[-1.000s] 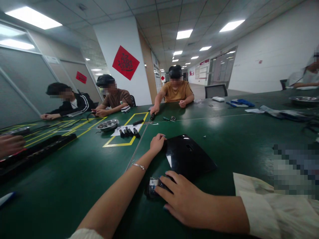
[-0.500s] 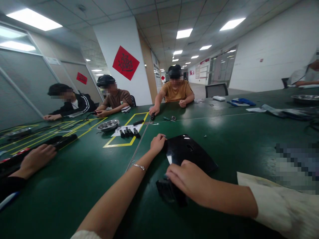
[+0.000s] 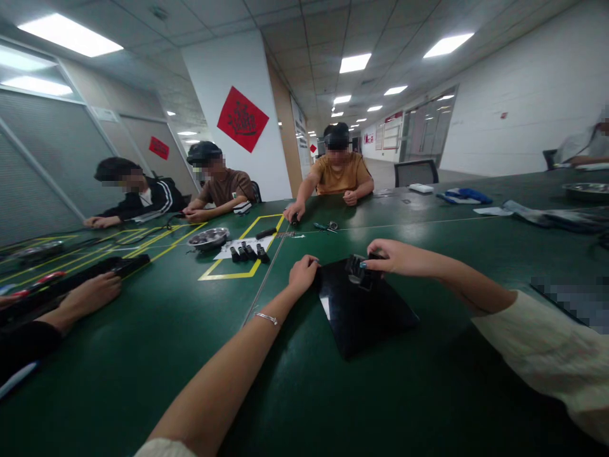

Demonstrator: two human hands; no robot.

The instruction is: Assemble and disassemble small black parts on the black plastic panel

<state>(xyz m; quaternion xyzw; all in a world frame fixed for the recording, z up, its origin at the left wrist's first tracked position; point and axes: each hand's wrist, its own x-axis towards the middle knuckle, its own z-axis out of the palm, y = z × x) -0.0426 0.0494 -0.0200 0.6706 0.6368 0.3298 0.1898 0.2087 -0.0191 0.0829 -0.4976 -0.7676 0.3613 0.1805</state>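
Observation:
A glossy black panel (image 3: 371,324) lies on the green table before me, with a small white patch on its left edge. My left hand (image 3: 303,275) is closed at the panel's far left corner, fingers curled over the edge. In my right hand (image 3: 392,257) is a black plastic bracket-like part (image 3: 356,270), pinched between thumb and fingers. That part is over the panel's far portion; whether it touches the surface I cannot tell. My right fingers hide some of it.
On the left, a co-worker's hand (image 3: 98,292) rests by a long black tray (image 3: 128,263). Farther off are a metal bowl (image 3: 209,238), several black cylinders (image 3: 250,252) on paper, and pliers-like tools (image 3: 326,226). A person (image 3: 337,171) sits across the table (image 3: 295,381).
My right hand has carried the black bracket-like part from the near side of the panel up and away, over its far portion. My left hand stays at the corner.

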